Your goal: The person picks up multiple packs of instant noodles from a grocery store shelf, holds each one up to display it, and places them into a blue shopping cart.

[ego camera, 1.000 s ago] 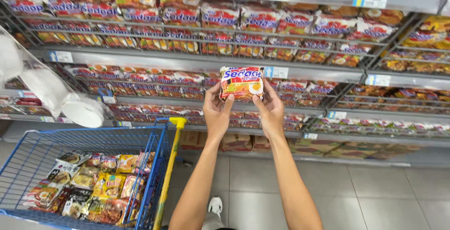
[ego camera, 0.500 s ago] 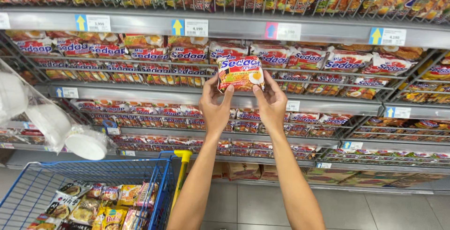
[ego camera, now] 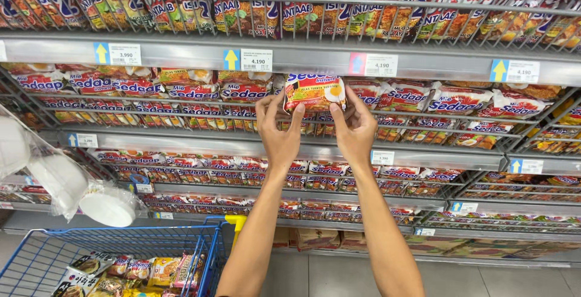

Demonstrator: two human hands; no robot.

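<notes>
Both hands, left (ego camera: pixel 279 132) and right (ego camera: pixel 354 130), grasp a noodle packet (ego camera: pixel 313 93) by its ends, level against the shelf (ego camera: pixel 387 151) rail.

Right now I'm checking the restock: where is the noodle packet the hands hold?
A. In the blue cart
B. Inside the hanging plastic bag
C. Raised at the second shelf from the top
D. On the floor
C: both the left hand and the right hand hold the noodle packet up against the second shelf from the top.

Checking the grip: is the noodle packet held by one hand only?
No, both the left hand and right hand pinch the noodle packet.
</notes>
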